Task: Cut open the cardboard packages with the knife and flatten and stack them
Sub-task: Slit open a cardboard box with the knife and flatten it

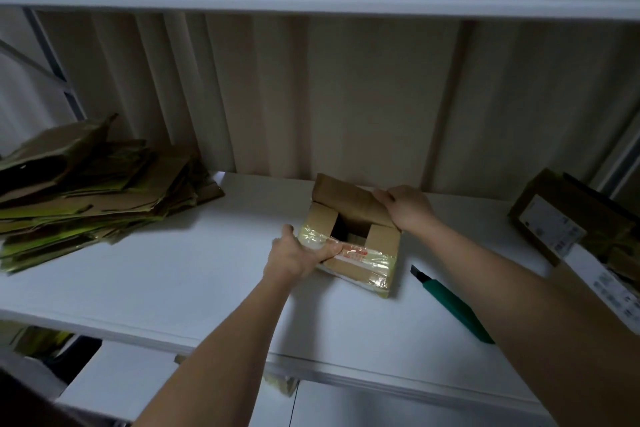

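small cardboard box sits mid-table, top flaps open. left hand grips its taped near flap, right hand holds the far flap back. green knife lies just right of it, flattened stack far left, more boxes right.

— What stayed out of sight on the white shelf?

— The inside of the small cardboard box was a dark gap between its flaps; its contents could not be told. The left hand covered the box's near left corner, the right hand its far right edge.

— And the knife?

— Its handle end ran under the right forearm.

— The edges?

— The stack of flattened cardboard was cut off at the left edge, the boxes at the right edge. Their label print was too small to read.
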